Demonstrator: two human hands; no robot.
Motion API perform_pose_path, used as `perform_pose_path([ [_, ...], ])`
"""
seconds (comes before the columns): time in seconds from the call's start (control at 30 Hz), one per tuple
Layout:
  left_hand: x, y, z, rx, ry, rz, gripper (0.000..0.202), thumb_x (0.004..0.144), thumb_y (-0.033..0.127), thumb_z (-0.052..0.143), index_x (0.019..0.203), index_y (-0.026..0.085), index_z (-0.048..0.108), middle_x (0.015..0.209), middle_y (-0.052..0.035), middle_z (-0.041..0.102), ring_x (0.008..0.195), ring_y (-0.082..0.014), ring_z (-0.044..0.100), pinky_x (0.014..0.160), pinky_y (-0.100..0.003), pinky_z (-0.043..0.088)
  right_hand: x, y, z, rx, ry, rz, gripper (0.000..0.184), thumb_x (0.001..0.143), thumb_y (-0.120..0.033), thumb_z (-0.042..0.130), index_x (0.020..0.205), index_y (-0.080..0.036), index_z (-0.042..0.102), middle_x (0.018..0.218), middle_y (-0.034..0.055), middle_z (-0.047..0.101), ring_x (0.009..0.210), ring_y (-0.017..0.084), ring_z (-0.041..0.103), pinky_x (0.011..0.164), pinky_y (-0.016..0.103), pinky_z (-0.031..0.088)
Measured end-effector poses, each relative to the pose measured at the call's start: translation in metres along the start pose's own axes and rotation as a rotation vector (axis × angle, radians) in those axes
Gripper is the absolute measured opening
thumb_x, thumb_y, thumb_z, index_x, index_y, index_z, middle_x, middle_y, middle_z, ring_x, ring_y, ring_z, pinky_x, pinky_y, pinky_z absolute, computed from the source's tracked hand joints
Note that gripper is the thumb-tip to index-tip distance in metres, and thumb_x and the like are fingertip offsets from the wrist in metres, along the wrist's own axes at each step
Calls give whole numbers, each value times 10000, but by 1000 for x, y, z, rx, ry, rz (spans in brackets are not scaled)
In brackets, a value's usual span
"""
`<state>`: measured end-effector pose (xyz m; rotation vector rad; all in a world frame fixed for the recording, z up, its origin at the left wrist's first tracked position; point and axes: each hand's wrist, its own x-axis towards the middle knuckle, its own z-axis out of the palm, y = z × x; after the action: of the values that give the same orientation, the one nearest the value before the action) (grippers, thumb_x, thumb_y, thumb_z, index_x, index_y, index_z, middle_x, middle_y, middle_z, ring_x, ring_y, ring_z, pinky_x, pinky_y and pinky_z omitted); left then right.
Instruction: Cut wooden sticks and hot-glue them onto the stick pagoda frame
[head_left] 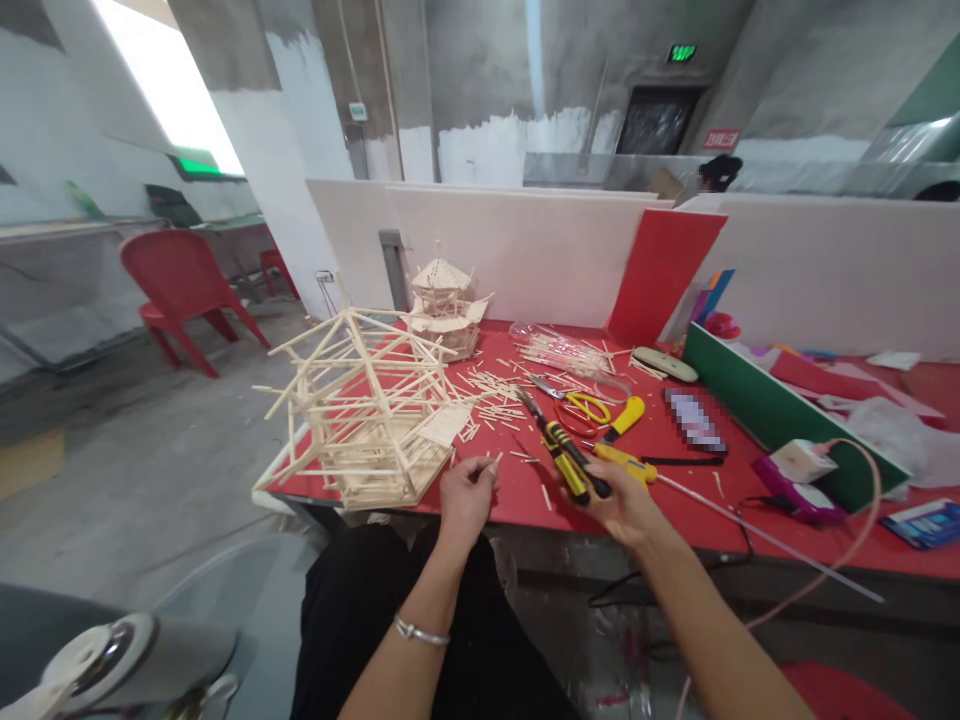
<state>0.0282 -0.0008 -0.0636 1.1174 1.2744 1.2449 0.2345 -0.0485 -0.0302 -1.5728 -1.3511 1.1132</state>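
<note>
My left hand is closed in a pinch on a short wooden stick near the table's front edge. In my right hand are pliers with yellow and black handles, their jaws pointing up and to the left. A large pagoda-like frame of wooden sticks stands just left of my left hand. Loose short sticks lie scattered beyond both hands. Close to my right hand lie a yellow glue gun with a long clear glue stick, a yellow-handled cutter and scissors.
A smaller finished-looking stick pagoda stands at the back of the red table. Bagged sticks lie behind the scissors. On the right are a blurred phone, a green panel, and a white plug adapter with a cable.
</note>
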Motion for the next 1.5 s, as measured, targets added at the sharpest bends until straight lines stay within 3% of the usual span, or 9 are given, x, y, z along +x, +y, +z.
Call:
perform_pose_path([
  [0.1,3,3,7,-1,-6,-2,245,682,373,673,726,132,680,560,-18,604,510,-172,621,447,-252,486,-26,3,11,561,-200,-16,621,707,-603,337,1124,-200,559,1118,135,655,1021,287,623,835,453,483],
  [0.2,3,9,12,13,-14,16,224,679,358,679,711,136,683,561,-16,615,508,-165,620,455,-246,484,-37,-1,30,894,-335,75,576,591,-429,506,1125,-221,564,1079,115,658,1013,289,620,874,475,460],
  [0.27,3,14,14,18,-10,34,215,679,351,680,716,139,686,555,-12,616,498,-156,608,452,-238,472,-37,-4,37,816,-279,175,590,566,-321,533,1147,-219,557,1034,93,657,990,273,626,868,457,467],
  [0.37,2,22,15,19,-2,69,198,685,338,678,731,146,691,561,-2,617,500,-140,594,478,-233,466,-35,-4,35,475,-144,245,597,548,-224,536,1143,-186,561,986,69,649,984,268,615,873,431,468],
  [0.57,-6,38,19,19,-38,118,173,701,326,681,750,161,702,605,0,645,544,-138,606,555,-240,470,-44,-4,12,-210,-104,-66,798,596,-114,479,1384,-216,401,1354,71,503,1276,249,423,1081,424,301],
  [0.77,-17,48,22,157,-99,223,127,772,252,596,742,165,684,650,-16,658,601,-157,618,594,-252,459,-44,-13,11,-605,-37,-64,836,675,-184,510,1474,-150,269,1409,160,432,1311,311,392,1075,474,303],
  [1.17,-26,62,20,369,-122,491,202,829,166,515,665,186,632,639,-6,588,608,-146,542,572,-249,395,-43,-15,13,-592,-35,-156,798,662,-155,510,1432,-143,300,1390,152,440,1292,302,400,1068,459,308],
  [1.33,-35,67,17,322,-162,518,148,842,277,586,819,209,715,773,-43,671,684,-168,584,635,-260,428,-45,-9,12,-405,-20,-235,694,650,-89,497,1325,-203,388,1273,99,534,1160,252,502,995,401,380],
  [1.5,-37,61,16,315,-173,525,184,837,330,595,779,227,736,663,-50,620,635,-186,539,631,-277,413,-47,-7,10,-321,-58,-225,691,634,-56,487,1304,-212,420,1231,84,562,1140,243,508,1001,408,376],
])
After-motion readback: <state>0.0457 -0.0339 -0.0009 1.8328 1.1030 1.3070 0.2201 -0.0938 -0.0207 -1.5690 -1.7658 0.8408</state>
